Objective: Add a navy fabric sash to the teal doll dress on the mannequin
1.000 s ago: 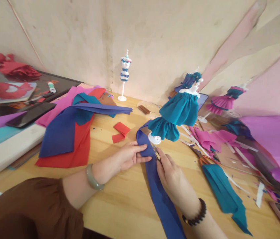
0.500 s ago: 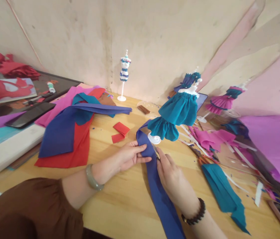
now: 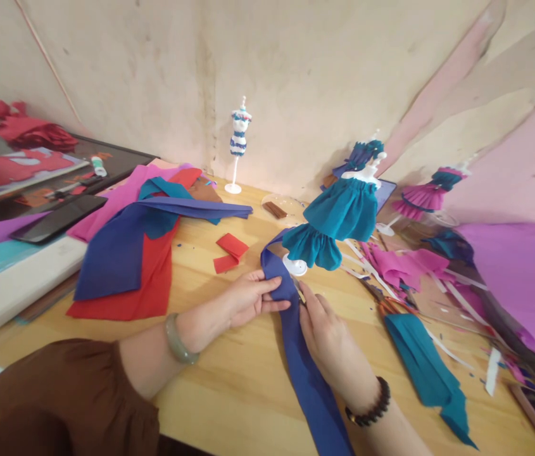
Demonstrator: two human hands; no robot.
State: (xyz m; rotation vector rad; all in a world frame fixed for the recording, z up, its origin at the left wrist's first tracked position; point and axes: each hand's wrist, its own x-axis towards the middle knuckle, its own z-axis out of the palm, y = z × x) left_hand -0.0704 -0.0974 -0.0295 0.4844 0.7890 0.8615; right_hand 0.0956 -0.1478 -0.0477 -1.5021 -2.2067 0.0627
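A long strip of dark blue crepe paper (image 3: 302, 354) runs from beside the white stand base down past the near edge of the view. The thumb and fingers of my left hand (image 3: 255, 297) pinch its upper part. Close on the other side, my right hand (image 3: 331, 339) is closed around a small metal-tipped tool (image 3: 301, 294), whose tip meets the strip's right edge. Most of that tool is hidden by my fingers, so its kind does not show. Just beyond stands a miniature dress form (image 3: 365, 172) wearing a tiered teal skirt (image 3: 338, 212).
Blue and red paper sheets (image 3: 110, 266) lie left, beside a white device (image 3: 25, 285). A folded red piece (image 3: 232, 251) is near my left hand. Orange-handled scissors (image 3: 385, 305), a teal strip (image 3: 426, 361) and scraps lie right. More small dress forms (image 3: 239, 136) stand behind.
My hands and the blue strip hold almost the same position. At the far left edge, the red cut-out piece near another person's blurred hand has shifted and flattened.
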